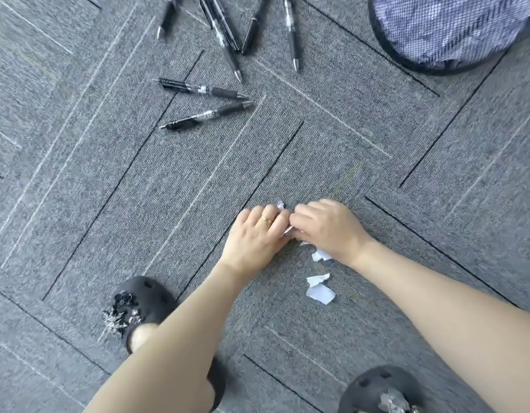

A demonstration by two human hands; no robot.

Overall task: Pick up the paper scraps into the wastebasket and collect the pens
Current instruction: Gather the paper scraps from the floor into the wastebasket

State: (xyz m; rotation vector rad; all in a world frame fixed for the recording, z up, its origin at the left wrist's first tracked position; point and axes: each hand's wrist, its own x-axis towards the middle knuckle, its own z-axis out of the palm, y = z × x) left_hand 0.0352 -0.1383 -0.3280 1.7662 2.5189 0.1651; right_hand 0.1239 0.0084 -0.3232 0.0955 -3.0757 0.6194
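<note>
My left hand [259, 234] and my right hand [326, 228] meet knuckle to knuckle on the grey carpet, fingers curled down over a bunch of white paper scraps [283, 205] that peeks out between them. More scraps [320, 256] lie under my right wrist, and two loose white scraps [319, 289] lie just behind the hands. Several black pens [202, 89] lie scattered on the carpet ahead, towards the top middle. The mesh wastebasket [448, 31] stands at the top right.
Grey carpet tiles [108, 189] with thin light and dark lines cover the floor. My two feet in black clogs, one [138, 308] at the lower left and one [379, 391] at the bottom right, stand close behind the hands.
</note>
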